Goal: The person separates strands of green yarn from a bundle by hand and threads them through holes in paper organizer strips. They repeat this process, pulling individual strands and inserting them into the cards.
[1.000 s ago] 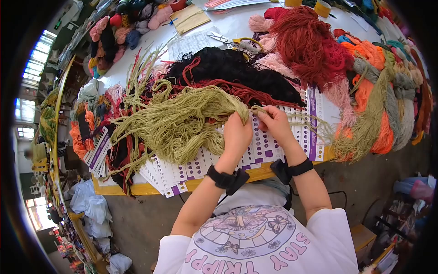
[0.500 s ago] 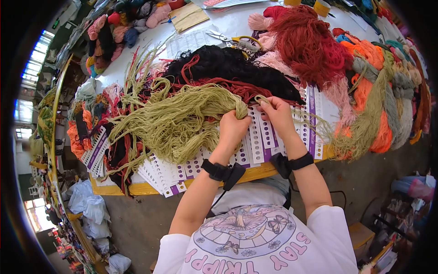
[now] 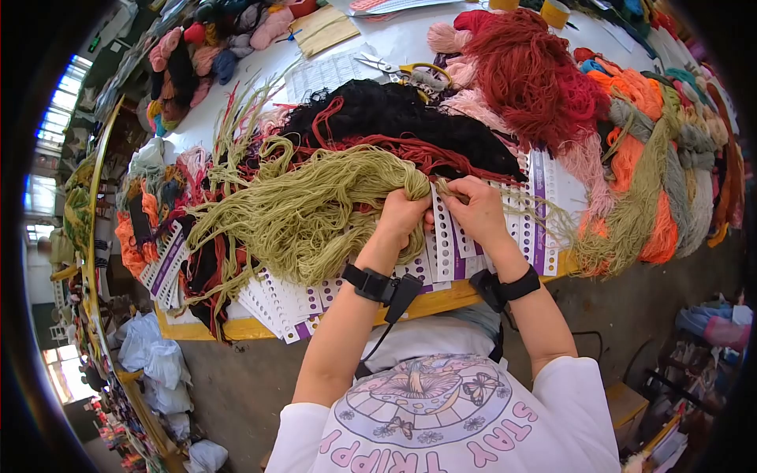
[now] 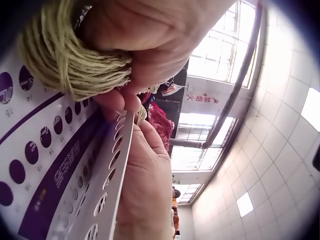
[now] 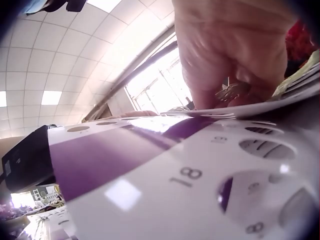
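In the head view my left hand (image 3: 404,214) grips the right end of a big olive-green yarn hank (image 3: 315,209), which spreads left over the table. Bundled strands (image 4: 75,75) bulge beside its curled fingers in the left wrist view. My right hand (image 3: 477,206) is close by on the right, its thumb and fingers pinching a short length of the same green yarn (image 4: 142,113). A white card strip with punched holes (image 3: 443,236) rises between the hands. In the left wrist view the left fingertips (image 4: 116,102) are right at its top end, and my right hand (image 4: 145,192) is behind it.
More punched cards (image 3: 288,303) with purple bands fan along the yellow table edge (image 3: 229,327). Black yarn (image 3: 394,118) and dark red strands (image 3: 426,162) are behind the green hank. Scissors (image 3: 410,69) rest farther back. Red yarn (image 3: 524,75) and orange skeins (image 3: 631,181) pile up at the right.
Half a second ago the right hand held a small green loop higher up; now it is lower, beside the top of the card. The left fingers have curled in toward the card.
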`<state>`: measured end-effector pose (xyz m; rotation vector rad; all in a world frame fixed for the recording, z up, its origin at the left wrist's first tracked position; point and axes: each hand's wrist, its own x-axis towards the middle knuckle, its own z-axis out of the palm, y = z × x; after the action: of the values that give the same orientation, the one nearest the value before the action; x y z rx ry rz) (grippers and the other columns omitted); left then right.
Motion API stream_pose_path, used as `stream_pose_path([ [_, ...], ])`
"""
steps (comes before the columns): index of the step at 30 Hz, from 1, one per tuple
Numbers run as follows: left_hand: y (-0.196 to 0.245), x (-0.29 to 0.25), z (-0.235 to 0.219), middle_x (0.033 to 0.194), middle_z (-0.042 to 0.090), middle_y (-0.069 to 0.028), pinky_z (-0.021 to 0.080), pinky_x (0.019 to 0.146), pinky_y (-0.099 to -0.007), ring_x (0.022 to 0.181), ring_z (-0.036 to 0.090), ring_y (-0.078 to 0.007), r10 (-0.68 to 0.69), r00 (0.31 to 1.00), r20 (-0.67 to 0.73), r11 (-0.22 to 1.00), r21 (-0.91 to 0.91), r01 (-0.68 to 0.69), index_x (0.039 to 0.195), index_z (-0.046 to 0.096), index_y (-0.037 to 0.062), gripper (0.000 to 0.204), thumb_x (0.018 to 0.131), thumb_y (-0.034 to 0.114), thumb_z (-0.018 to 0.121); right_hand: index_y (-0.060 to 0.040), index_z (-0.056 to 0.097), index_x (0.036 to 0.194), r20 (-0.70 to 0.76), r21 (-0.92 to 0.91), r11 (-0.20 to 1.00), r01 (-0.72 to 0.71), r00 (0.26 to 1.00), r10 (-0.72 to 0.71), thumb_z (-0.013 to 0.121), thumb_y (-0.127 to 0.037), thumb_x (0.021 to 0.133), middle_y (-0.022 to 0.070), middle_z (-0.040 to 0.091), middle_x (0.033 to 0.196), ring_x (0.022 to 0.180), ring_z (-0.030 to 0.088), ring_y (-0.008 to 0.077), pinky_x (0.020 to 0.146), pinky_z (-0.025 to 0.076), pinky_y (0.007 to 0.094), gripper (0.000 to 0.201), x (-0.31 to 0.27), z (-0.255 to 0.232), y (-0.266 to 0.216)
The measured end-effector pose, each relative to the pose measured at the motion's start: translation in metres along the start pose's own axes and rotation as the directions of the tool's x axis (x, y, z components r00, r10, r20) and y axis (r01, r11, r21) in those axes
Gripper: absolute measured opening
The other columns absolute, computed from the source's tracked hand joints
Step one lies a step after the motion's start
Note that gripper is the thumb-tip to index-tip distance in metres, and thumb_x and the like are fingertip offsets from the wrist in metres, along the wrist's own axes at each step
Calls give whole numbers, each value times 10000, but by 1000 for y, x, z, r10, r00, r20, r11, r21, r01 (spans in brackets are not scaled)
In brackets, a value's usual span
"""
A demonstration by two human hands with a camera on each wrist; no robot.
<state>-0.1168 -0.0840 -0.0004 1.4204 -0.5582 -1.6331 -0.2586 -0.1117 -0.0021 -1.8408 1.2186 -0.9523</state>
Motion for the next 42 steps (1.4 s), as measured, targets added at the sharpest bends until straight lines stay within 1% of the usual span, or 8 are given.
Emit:
stream_pose_path([
  [10, -6, 5, -4, 585, 533, -17, 367, 411, -226, 462, 457, -76, 381, 904, -195, 886, 356, -297, 739, 573, 41, 79, 758, 105, 531, -30, 635, 780, 23, -79, 997, -19, 1000, 21, 645, -114, 689, 116, 579, 728, 692, 570, 287, 632, 448, 354, 124, -1, -2, 10],
  [17, 7, 0, -32, 783, 562, -25, 302, 389, -197, 430, 340, -52, -41, 920, 390, 762, -583, 281, 826, 532, 33, 128, 834, 140, 462, -15, 560, 760, 61, -251, 968, 8, 998, 7, 602, -149, 744, 138, 536, 776, 753, 545, 322, 650, 434, 388, 141, -4, 0, -4],
  [22, 2, -7, -9, 699, 564, -40, 380, 450, -233, 474, 457, -106, 160, 963, 218, 975, 120, -189, 918, 574, 14, 186, 793, 151, 555, -10, 538, 774, 125, -115, 986, -123, 983, 138, 566, -206, 791, 154, 529, 807, 763, 534, 334, 670, 428, 396, 199, 1, -7, -10],
  [24, -8, 2, -5, 716, 595, -73, 454, 582, -287, 621, 562, -167, 516, 810, 281, 631, 515, -580, 893, 582, -8, 216, 777, 174, 599, -12, 549, 846, 104, -161, 974, -161, 978, 179, 587, -227, 778, 148, 533, 831, 779, 540, 329, 699, 432, 385, 229, 3, -3, -7],
  [30, 53, 0, -77, 686, 575, -27, 404, 510, -255, 542, 511, -113, 82, 979, -185, 914, 406, 0, 794, 616, 46, 275, 716, 307, 652, -28, 464, 1155, 196, -281, 946, -159, 956, 219, 702, -241, 658, 130, 504, 987, 916, 530, 300, 783, 441, 351, 591, -1, -3, -10],
  [35, 125, -26, -250, 706, 562, -52, 331, 402, -162, 452, 428, -86, 231, 954, -193, 936, -224, -272, 915, 582, 31, 150, 801, 120, 545, -32, 427, 1223, 191, -394, 915, -88, 966, 175, 736, -170, 594, 107, 481, 983, 885, 529, 252, 766, 440, 322, 714, -3, 1, -11],
  [38, 127, -46, -248, 845, 631, -113, 434, 464, -217, 560, 565, -118, 441, 650, -619, 897, 285, -338, 891, 610, 21, 190, 812, 186, 561, -29, 451, 1201, 165, -386, 919, -82, 974, 157, 726, -160, 605, 106, 492, 958, 878, 531, 243, 757, 442, 316, 669, -4, 0, -8],
  [42, 108, -78, -131, 916, 634, -99, 488, 551, -276, 718, 614, -170, 407, 873, -268, 886, 347, -307, 954, 584, 32, 280, 837, 284, 549, -4, 550, 1081, 167, -195, 971, -140, 971, 173, 705, -151, 644, 85, 547, 897, 767, 557, 184, 682, 457, 290, 486, -5, 3, -18],
])
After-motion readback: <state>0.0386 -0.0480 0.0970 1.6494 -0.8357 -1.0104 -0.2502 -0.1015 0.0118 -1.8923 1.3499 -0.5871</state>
